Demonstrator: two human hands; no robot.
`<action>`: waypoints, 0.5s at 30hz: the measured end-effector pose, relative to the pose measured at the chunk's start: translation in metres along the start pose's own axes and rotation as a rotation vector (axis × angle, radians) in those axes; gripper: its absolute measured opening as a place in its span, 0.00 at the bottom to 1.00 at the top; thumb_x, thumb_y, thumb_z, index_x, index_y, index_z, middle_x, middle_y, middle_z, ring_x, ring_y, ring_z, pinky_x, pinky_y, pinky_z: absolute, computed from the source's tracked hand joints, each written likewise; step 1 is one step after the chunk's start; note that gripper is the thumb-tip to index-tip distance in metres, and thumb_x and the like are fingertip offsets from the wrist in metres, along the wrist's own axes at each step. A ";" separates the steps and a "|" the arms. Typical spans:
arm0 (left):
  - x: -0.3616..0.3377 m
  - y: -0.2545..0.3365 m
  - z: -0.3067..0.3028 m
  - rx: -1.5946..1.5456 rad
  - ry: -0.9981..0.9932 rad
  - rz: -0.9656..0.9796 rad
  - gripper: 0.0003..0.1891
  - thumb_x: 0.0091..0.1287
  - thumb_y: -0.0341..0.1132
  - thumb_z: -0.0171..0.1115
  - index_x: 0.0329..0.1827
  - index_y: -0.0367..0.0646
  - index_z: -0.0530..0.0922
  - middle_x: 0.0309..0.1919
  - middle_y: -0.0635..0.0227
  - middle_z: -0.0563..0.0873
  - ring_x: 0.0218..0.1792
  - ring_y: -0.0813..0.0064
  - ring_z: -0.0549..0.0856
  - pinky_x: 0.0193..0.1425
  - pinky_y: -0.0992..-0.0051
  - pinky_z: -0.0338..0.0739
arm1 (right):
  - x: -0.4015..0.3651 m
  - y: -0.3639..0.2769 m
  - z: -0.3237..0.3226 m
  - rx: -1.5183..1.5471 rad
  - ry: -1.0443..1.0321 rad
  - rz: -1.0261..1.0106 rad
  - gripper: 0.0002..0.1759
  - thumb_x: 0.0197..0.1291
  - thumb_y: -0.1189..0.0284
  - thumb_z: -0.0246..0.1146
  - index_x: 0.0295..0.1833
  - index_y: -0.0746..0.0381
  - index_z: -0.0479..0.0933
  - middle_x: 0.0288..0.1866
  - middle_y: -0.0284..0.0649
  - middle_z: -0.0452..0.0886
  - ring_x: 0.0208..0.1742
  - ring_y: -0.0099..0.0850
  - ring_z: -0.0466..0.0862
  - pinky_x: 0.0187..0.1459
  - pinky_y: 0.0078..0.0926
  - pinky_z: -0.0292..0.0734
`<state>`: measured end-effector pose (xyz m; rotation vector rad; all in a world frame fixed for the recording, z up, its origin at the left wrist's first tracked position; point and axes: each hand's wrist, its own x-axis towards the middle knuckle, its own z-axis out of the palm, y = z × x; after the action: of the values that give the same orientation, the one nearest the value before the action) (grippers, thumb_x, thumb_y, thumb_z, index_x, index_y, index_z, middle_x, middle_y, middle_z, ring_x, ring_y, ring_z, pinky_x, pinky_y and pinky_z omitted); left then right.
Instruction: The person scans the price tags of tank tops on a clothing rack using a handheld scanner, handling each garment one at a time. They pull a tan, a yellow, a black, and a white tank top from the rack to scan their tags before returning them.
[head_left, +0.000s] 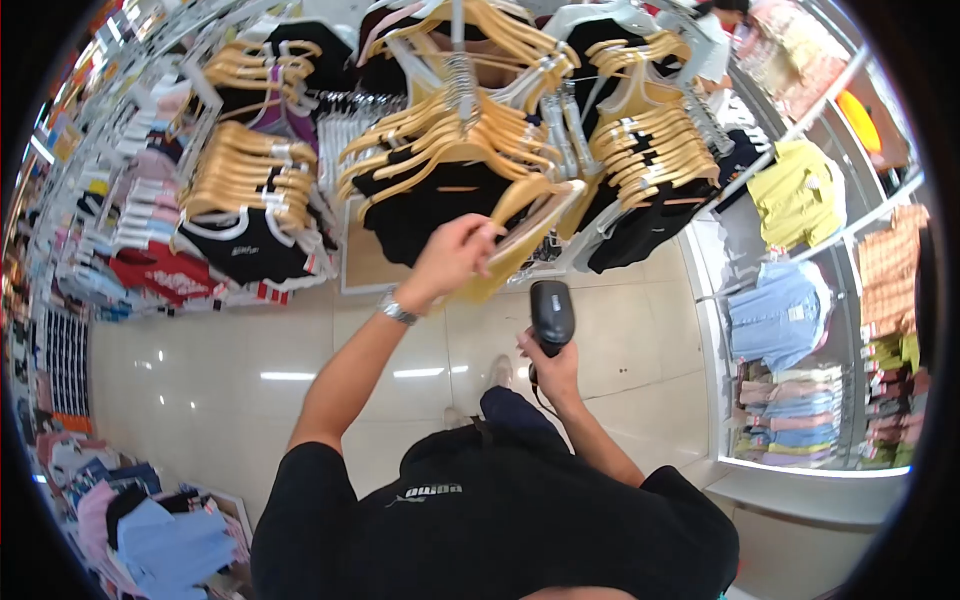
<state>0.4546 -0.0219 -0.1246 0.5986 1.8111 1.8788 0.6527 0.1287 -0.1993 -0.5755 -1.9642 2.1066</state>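
Observation:
My left hand (pixel 458 262), with a metal watch on the wrist, reaches up to the hanging rack. Its fingers are closed at the near edge of a yellow garment (pixel 513 256) on a wooden hanger (pixel 522 194); the exact grip is partly hidden. That hanger is angled out from the row. Behind it hang black tops (pixel 432 205) on more wooden hangers. In my right hand (pixel 556 368) is a black handheld barcode scanner (pixel 553 312), its head pointing toward the rack. The fingers wrap around its handle, and a thin cord hangs below.
Rows of wooden hangers with dark tops (pixel 250 245) fill the left and right rack arms. White shelving (pixel 712 370) with folded and hanging clothes stands at right. Folded clothes (pixel 165 540) lie at lower left. Glossy tiled floor (pixel 250 350) lies between.

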 end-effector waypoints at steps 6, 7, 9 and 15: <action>-0.011 -0.028 0.069 -0.363 -0.108 -0.033 0.08 0.77 0.31 0.58 0.52 0.36 0.75 0.39 0.69 0.83 0.40 0.79 0.85 0.50 0.73 0.85 | -0.022 -0.029 0.025 0.148 0.176 -0.166 0.18 0.63 0.79 0.71 0.56 0.68 0.75 0.48 0.39 0.84 0.47 0.24 0.83 0.48 0.24 0.82; -0.009 -0.030 0.078 -0.376 -0.108 -0.030 0.07 0.76 0.30 0.60 0.50 0.36 0.75 0.40 0.69 0.83 0.40 0.80 0.85 0.48 0.74 0.84 | -0.025 -0.035 0.028 0.139 0.212 -0.213 0.19 0.62 0.79 0.71 0.57 0.68 0.74 0.47 0.39 0.84 0.45 0.23 0.83 0.47 0.23 0.82; -0.005 -0.037 0.095 -0.352 -0.113 -0.003 0.07 0.73 0.28 0.63 0.48 0.37 0.76 0.40 0.70 0.84 0.40 0.81 0.85 0.46 0.77 0.83 | -0.032 -0.042 0.034 0.121 0.294 -0.307 0.22 0.61 0.80 0.73 0.58 0.68 0.73 0.45 0.39 0.83 0.42 0.23 0.83 0.43 0.22 0.81; -0.001 -0.032 0.125 -0.193 -0.156 0.039 0.09 0.67 0.27 0.71 0.43 0.37 0.77 0.34 0.73 0.84 0.34 0.87 0.83 0.38 0.83 0.78 | -0.030 -0.034 -0.002 -0.176 0.453 -0.263 0.20 0.56 0.80 0.75 0.51 0.69 0.75 0.37 0.34 0.80 0.31 0.20 0.78 0.33 0.20 0.75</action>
<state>0.5312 0.0787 -0.1522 0.6936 1.5102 1.9460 0.6769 0.1213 -0.1615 -0.7077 -1.8498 1.5013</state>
